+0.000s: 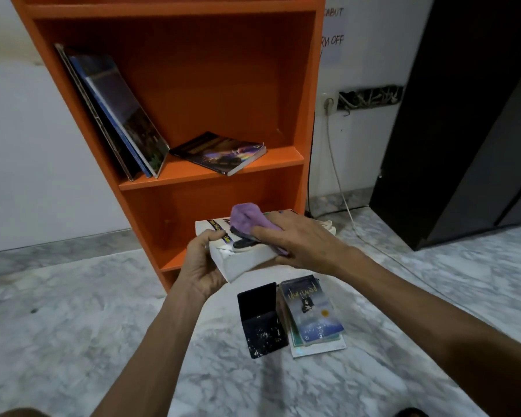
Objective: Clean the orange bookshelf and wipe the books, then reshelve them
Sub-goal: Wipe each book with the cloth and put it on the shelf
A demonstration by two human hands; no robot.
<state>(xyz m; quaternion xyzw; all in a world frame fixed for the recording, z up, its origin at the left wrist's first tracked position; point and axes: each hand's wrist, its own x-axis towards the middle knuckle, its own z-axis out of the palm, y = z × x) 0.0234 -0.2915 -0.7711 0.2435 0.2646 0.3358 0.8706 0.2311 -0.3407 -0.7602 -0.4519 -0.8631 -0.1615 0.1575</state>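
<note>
Marble floor (pixel 73 326): stack (pixel 312 308) waits — unwiped, I judge.
Left hand (pixel 202 266): my fingers grip book (pixel 247 261).
Right hand (pixel 298 239): flat fingers press cloth (pixel 244 218).
Shelf (pixel 193 176): partly refilled.

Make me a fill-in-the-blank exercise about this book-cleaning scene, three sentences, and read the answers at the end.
While the left hand grips the thick white book, the right hand presses a ____ cloth onto it.
On the orange bookshelf, one paperback lies ____ while the other books lean against the left wall.
The single book beside the stack on the floor has a ____ cover.
Missing words: purple, flat, black.
</note>
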